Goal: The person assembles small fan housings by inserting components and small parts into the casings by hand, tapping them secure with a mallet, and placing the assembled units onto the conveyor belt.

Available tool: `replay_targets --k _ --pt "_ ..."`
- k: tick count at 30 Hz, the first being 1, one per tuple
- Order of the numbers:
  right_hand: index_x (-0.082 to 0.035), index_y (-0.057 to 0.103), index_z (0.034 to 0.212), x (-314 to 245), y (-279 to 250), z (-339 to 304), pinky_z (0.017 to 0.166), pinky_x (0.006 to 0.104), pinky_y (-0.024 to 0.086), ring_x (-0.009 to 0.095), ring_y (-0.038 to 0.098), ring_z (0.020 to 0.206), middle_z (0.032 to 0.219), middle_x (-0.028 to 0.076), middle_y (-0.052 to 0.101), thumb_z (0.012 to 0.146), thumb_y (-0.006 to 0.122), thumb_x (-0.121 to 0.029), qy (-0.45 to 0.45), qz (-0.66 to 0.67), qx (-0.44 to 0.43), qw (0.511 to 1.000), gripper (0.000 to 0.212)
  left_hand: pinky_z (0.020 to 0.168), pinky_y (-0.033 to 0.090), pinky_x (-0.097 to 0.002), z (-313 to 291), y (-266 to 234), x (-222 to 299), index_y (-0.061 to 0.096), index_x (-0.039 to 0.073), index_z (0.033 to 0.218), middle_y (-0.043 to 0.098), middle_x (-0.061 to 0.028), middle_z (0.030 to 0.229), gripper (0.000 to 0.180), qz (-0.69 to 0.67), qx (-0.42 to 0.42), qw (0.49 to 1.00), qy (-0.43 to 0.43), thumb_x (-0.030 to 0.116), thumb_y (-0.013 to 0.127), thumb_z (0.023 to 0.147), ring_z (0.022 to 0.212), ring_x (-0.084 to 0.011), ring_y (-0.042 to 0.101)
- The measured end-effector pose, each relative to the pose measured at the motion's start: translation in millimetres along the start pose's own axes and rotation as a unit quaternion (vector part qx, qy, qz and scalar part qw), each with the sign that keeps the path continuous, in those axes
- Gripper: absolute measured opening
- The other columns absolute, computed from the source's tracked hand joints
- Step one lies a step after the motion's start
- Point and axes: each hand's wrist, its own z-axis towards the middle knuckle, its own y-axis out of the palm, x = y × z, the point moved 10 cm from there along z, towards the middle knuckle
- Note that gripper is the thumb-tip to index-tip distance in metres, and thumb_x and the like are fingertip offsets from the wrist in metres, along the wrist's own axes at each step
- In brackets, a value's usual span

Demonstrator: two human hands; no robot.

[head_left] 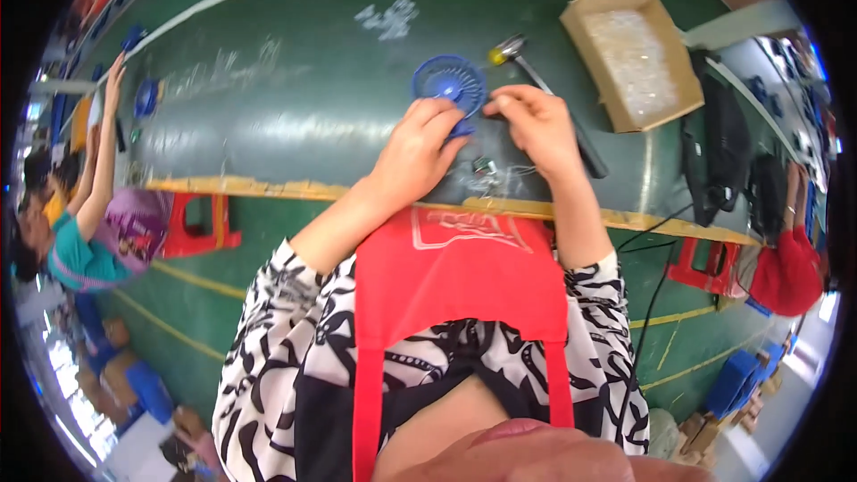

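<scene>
Round grille (451, 78) (blue, slatted), handheld.

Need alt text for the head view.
A person's left hand holds a round blue ribbed part at a green table, the right hand close beside it, fingers bent. To the right are a hammer and a cardboard box of clear pieces.

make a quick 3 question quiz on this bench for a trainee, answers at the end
1. True or false: the left hand touches the blue round part.
2. Multiple choice: which is nearer the hammer?
a) the left hand
b) the right hand
3. Fill in: the person wears a ___ apron.

Key: 1. True. 2. b. 3. red.
</scene>
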Motion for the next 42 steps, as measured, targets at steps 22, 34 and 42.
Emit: replay_targets --k 22,34,42 --pt "0.002 0.065 0.092 6.2 48.6 -18.5 0.059 0.0193 0.045 0.004 0.056 0.067 0.074 0.0 0.062 0.09 0.064 -0.006 -0.048 -0.054 -0.053 0.996 0.009 0.069 0.056 -0.03 -0.2 -20.4 -32.5 0.059 -0.001 0.1 0.061 -0.015 0.109 0.034 -0.068 0.083 0.986 -0.124 -0.004 0.076 0.072 0.084 -0.0229 0.065" --pt "0.004 0.066 0.09 -58.3 42.3 -33.1 0.052 0.0267 0.042 0.01 0.054 0.059 0.07 0.006 0.061 0.087 0.064 -0.003 -0.229 -0.137 0.016 0.963 0.008 0.08 0.049 -0.0375 25.2 -41.0 9.8 0.065 0.002 0.104 0.065 -0.0141 0.101 0.029 0.118 0.058 0.991 0.028 0.002 0.072 0.075 0.089 -0.0308 0.062" --pt "0.0 0.068 0.09 -89.4 38.9 -42.8 0.053 0.0313 0.044 0.022 0.058 0.057 0.071 0.01 0.06 0.084 0.067 -0.004 -0.287 -0.25 0.0 0.925 0.007 0.069 0.049 -0.0262 21.9 -21.5 -29.4 0.069 -0.001 0.093 0.066 -0.0076 0.091 0.014 -0.236 -0.002 0.958 -0.163 0.011 0.068 0.087 0.08 -0.0148 0.063"
